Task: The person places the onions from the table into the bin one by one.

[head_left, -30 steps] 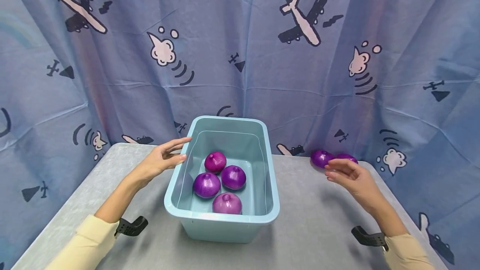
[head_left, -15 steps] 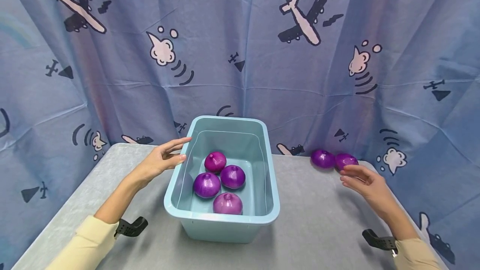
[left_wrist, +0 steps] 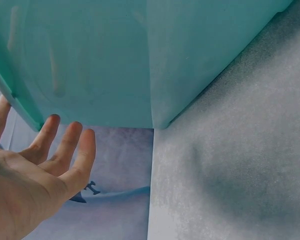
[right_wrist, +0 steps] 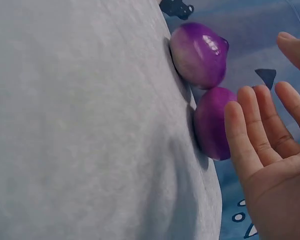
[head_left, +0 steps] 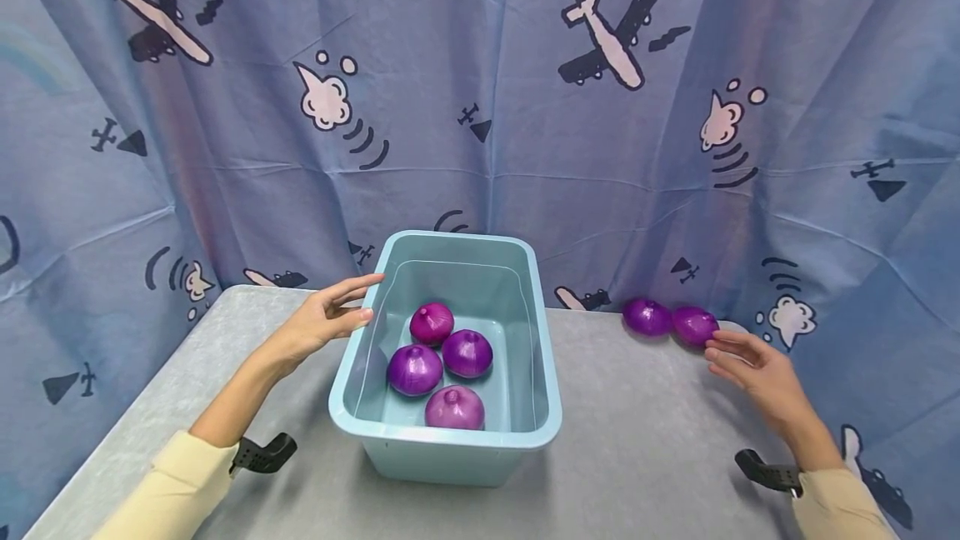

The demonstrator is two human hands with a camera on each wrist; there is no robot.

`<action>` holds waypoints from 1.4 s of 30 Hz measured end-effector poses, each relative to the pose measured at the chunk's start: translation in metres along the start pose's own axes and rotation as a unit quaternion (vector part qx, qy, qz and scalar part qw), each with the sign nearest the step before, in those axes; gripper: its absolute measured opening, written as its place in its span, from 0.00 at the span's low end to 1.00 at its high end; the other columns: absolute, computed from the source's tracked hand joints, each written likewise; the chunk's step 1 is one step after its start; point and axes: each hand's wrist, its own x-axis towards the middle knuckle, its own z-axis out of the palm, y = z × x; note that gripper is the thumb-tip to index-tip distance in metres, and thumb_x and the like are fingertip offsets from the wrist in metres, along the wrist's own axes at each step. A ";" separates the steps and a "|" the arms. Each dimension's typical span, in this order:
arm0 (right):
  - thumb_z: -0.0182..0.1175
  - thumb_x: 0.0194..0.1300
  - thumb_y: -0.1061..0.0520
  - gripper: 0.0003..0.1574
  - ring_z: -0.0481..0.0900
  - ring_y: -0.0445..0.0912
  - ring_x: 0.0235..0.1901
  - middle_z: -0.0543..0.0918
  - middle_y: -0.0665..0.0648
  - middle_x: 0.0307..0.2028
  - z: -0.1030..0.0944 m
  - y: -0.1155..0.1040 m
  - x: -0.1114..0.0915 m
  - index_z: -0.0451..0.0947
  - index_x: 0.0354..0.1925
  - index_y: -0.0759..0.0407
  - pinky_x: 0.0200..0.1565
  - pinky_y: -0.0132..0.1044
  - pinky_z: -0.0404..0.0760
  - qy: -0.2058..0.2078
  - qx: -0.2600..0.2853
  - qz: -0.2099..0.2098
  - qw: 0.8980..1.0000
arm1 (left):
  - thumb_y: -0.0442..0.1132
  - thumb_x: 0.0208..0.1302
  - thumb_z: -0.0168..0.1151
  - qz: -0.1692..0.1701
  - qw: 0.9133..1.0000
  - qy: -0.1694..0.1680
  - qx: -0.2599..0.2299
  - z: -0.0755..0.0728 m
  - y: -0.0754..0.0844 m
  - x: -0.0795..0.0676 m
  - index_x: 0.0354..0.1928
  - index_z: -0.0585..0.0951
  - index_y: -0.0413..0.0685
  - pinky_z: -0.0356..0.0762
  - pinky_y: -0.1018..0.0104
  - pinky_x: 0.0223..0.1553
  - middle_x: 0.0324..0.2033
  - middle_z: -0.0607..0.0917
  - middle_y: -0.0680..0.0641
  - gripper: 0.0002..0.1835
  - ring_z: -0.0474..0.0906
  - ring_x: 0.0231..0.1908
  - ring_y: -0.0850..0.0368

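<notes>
A light blue plastic bin [head_left: 450, 438] stands mid-table with several purple onions [head_left: 415, 370] inside. My left hand [head_left: 322, 319] is at the bin's left rim, fingers extended and thumb apart; the left wrist view shows the palm [left_wrist: 25, 185] beside the bin's outer wall [left_wrist: 100, 65]. At the table's back right corner, two more purple onions [head_left: 647, 317] lie side by side. My right hand [head_left: 757, 377] is by the right-hand onion [head_left: 693, 326], its fingers relaxed and holding nothing. In the right wrist view the fingertips overlap the nearer onion [right_wrist: 215, 122], with the other onion [right_wrist: 200, 55] beyond.
The grey cloth-covered table [head_left: 615, 440] ends at the back against a blue curtain [head_left: 465, 65] printed with planes. Dark camera mounts [head_left: 264, 452] sit on both wrists. The bin's high walls enclose the onions inside.
My right hand has drawn right, from in front of the two corner onions to the side of the right-hand one, uncovering both. My left hand stays at the bin rim.
</notes>
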 end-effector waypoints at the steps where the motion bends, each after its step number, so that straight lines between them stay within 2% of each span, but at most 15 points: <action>1: 0.62 0.69 0.71 0.22 0.85 0.40 0.45 0.83 0.51 0.49 -0.002 0.000 0.001 0.76 0.60 0.61 0.46 0.37 0.82 0.002 0.001 0.003 1.000 | 0.43 0.71 0.65 0.000 1.000 0.000 -0.001 0.000 0.000 0.000 0.75 0.69 0.54 0.75 0.47 0.55 0.71 0.64 0.35 0.32 0.72 0.63 0.42; 5: 0.63 0.70 0.69 0.24 0.84 0.38 0.45 0.81 0.51 0.50 -0.007 -0.002 0.005 0.72 0.62 0.65 0.46 0.37 0.82 0.015 -0.019 0.019 1.000 | 0.43 0.71 0.65 0.003 1.000 0.001 -0.002 0.000 0.001 0.000 0.75 0.69 0.54 0.75 0.47 0.55 0.71 0.64 0.35 0.32 0.71 0.63 0.41; 9: 0.65 0.70 0.64 0.25 0.84 0.36 0.43 0.81 0.46 0.47 -0.012 -0.001 0.010 0.71 0.62 0.63 0.44 0.35 0.83 0.032 -0.094 0.031 0.995 | 0.43 0.71 0.65 0.001 1.000 0.000 0.000 0.001 0.002 -0.001 0.75 0.69 0.54 0.75 0.47 0.55 0.71 0.64 0.35 0.32 0.71 0.64 0.41; 14: 0.69 0.68 0.59 0.27 0.83 0.33 0.41 0.80 0.39 0.44 -0.018 0.004 0.015 0.71 0.61 0.63 0.41 0.34 0.83 0.060 -0.171 0.024 0.983 | 0.43 0.72 0.65 0.000 1.000 -0.002 -0.001 0.001 0.001 -0.001 0.75 0.69 0.54 0.75 0.47 0.55 0.71 0.65 0.35 0.32 0.72 0.63 0.42; 16: 0.69 0.68 0.58 0.30 0.82 0.31 0.40 0.79 0.42 0.45 -0.018 0.006 0.017 0.70 0.62 0.65 0.41 0.35 0.84 0.069 -0.196 0.018 0.978 | 0.43 0.72 0.64 0.000 1.000 -0.002 -0.001 0.001 0.001 -0.001 0.75 0.69 0.54 0.76 0.48 0.54 0.70 0.66 0.36 0.32 0.73 0.62 0.42; 20: 0.71 0.67 0.52 0.34 0.77 0.26 0.42 0.77 0.63 0.54 -0.018 0.012 0.019 0.69 0.64 0.63 0.39 0.30 0.82 0.087 -0.245 0.017 0.965 | 0.43 0.71 0.65 -0.003 1.000 -0.001 -0.001 0.001 0.001 -0.001 0.75 0.70 0.55 0.75 0.48 0.54 0.71 0.65 0.36 0.32 0.72 0.63 0.42; 21: 0.71 0.67 0.51 0.36 0.77 0.29 0.44 0.74 0.68 0.57 -0.018 0.013 0.020 0.68 0.65 0.63 0.38 0.28 0.81 0.089 -0.256 0.021 0.962 | 0.43 0.71 0.65 -0.004 1.000 0.000 0.000 0.001 0.002 -0.001 0.75 0.70 0.56 0.75 0.48 0.54 0.71 0.65 0.36 0.32 0.72 0.63 0.42; 24: 0.70 0.67 0.46 0.44 0.78 0.49 0.54 0.67 0.76 0.64 -0.018 0.016 0.022 0.64 0.70 0.65 0.37 0.21 0.75 0.092 -0.281 0.039 0.954 | 0.44 0.71 0.65 -0.006 1.000 0.000 -0.002 0.001 0.002 -0.001 0.75 0.70 0.56 0.75 0.47 0.55 0.71 0.64 0.35 0.32 0.71 0.64 0.41; 27: 0.70 0.67 0.45 0.53 0.68 0.71 0.62 0.64 0.77 0.67 -0.017 0.018 0.025 0.56 0.73 0.70 0.37 0.20 0.73 0.088 -0.291 0.047 0.951 | 0.43 0.71 0.65 -0.005 1.000 -0.001 -0.005 0.001 0.002 -0.001 0.75 0.69 0.55 0.74 0.46 0.56 0.72 0.63 0.35 0.32 0.69 0.65 0.41; 29: 0.70 0.67 0.44 0.56 0.65 0.74 0.63 0.62 0.77 0.68 -0.016 0.019 0.026 0.53 0.75 0.71 0.39 0.24 0.75 0.087 -0.296 0.052 0.950 | 0.43 0.71 0.65 -0.002 1.000 -0.003 -0.006 0.001 0.002 -0.001 0.75 0.69 0.53 0.74 0.46 0.56 0.72 0.62 0.34 0.32 0.69 0.65 0.40; 31: 0.70 0.67 0.43 0.58 0.65 0.74 0.64 0.61 0.78 0.69 -0.015 0.019 0.027 0.51 0.76 0.71 0.48 0.35 0.80 0.089 -0.299 0.054 0.948 | 0.43 0.71 0.65 -0.002 1.000 -0.003 -0.006 0.001 0.001 -0.001 0.75 0.69 0.53 0.75 0.47 0.55 0.72 0.63 0.34 0.32 0.70 0.64 0.40; 33: 0.69 0.67 0.42 0.60 0.63 0.74 0.65 0.59 0.78 0.70 -0.014 0.020 0.029 0.48 0.77 0.70 0.56 0.51 0.77 0.093 -0.294 0.063 0.949 | 0.43 0.71 0.65 -0.002 1.000 -0.002 -0.005 0.002 0.001 0.000 0.75 0.69 0.52 0.75 0.48 0.55 0.71 0.64 0.35 0.32 0.71 0.63 0.41; 35: 0.68 0.67 0.41 0.61 0.62 0.73 0.66 0.56 0.78 0.71 -0.013 0.022 0.030 0.46 0.78 0.69 0.58 0.65 0.69 0.099 -0.287 0.074 0.950 | 0.43 0.71 0.65 -0.004 1.000 -0.002 -0.003 0.001 0.001 0.000 0.75 0.69 0.52 0.76 0.48 0.54 0.71 0.65 0.35 0.32 0.72 0.62 0.41; 36: 0.68 0.67 0.41 0.62 0.61 0.73 0.66 0.56 0.78 0.72 -0.012 0.023 0.031 0.45 0.78 0.69 0.59 0.67 0.66 0.102 -0.283 0.079 0.951 | 0.43 0.71 0.65 -0.005 1.000 -0.002 -0.002 0.001 0.001 0.000 0.75 0.69 0.52 0.76 0.48 0.54 0.71 0.65 0.35 0.32 0.73 0.62 0.42; 42: 0.69 0.66 0.41 0.63 0.59 0.72 0.68 0.54 0.77 0.73 -0.008 0.027 0.035 0.43 0.79 0.68 0.61 0.67 0.63 0.119 -0.256 0.096 0.955 | 0.43 0.72 0.64 -0.005 1.000 -0.004 -0.002 0.001 0.002 -0.001 0.76 0.68 0.52 0.75 0.46 0.55 0.71 0.65 0.35 0.33 0.72 0.62 0.41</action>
